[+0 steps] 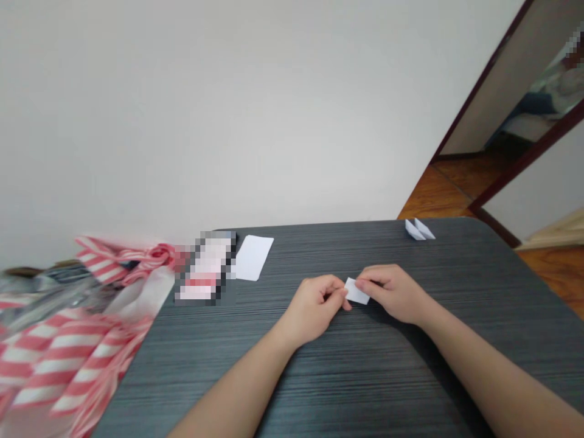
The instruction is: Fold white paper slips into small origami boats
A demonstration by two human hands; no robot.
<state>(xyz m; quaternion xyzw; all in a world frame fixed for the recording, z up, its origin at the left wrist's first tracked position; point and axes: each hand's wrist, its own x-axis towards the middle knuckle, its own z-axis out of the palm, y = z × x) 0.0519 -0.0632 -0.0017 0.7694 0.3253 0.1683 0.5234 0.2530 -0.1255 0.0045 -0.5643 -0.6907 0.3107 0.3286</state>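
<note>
A small folded piece of white paper (356, 293) is held just above the dark table (292, 249), between both hands. My left hand (317, 306) pinches its left end between thumb and fingers. On the opposite side, my right hand (393, 292) grips the upper right edge, thumb against the paper. The fingers partly cover the paper, so its full outline is hidden.
Two folded white paper pieces (420, 229) stand at the table's far right edge. White sheets (254, 258) lie at the far left, beside a pixelated phone-like object (207, 267). Red-and-white striped cloth or bags (68, 353) crowd the left side. A wall (274, 121) rises behind.
</note>
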